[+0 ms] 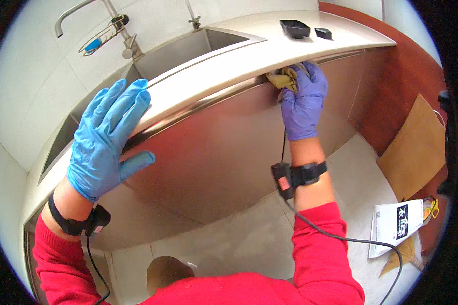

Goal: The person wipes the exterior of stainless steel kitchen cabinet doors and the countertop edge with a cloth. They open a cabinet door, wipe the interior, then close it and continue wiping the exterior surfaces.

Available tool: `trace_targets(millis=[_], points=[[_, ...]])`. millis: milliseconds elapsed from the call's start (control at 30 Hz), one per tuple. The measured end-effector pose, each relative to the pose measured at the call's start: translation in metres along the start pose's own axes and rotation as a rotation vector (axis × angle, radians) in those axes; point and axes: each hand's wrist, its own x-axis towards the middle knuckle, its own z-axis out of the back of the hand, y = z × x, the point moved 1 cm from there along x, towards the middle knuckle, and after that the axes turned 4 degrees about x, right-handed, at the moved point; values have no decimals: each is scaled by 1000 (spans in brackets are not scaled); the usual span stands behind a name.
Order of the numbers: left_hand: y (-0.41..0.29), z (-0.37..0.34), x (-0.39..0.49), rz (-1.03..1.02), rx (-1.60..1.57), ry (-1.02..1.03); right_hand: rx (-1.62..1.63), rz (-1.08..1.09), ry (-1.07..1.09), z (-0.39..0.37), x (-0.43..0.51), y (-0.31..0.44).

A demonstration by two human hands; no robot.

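Note:
My left hand [107, 141], in a blue glove, rests with fingers spread on the front edge of the white countertop [198, 82], beside the sink. My right hand [305, 101], in a purple glove, grips a crumpled yellowish cloth [284, 81] against the metal strip [213, 97] just under the counter's edge. Below the strip are the reddish-brown, shiny cabinet fronts [229, 129]. Both wrists carry black straps with small cabled devices.
A stainless steel sink [175, 51] with a faucet [72, 13] lies behind the counter edge. Black containers [295, 29] stand at the counter's right. A brown board [414, 152], a white printed bag [397, 225] and a straw broom [402, 255] are at the right.

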Motion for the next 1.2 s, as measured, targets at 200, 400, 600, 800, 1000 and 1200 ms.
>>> trace_targets(millis=[200,400,600,800,1000,1200], points=[[0,0,1,-15,-16,-22,276,-3,364,-45,-50,136],[7,1,4,-92,-84,-38,344,224,205,-51,-67,160],[1,-8,5,5,-113,17,11,-422,-102,-18,-81,-17],[0,-17,5,59,-101,35,196,-1270,-597,-10,-249,-58],[10,-23,0,69,-99,35,-41,-822,-213,-26,-183,1],[16,-28,-6,26,-75,41,171,-461,-137,-32,-108,20]])
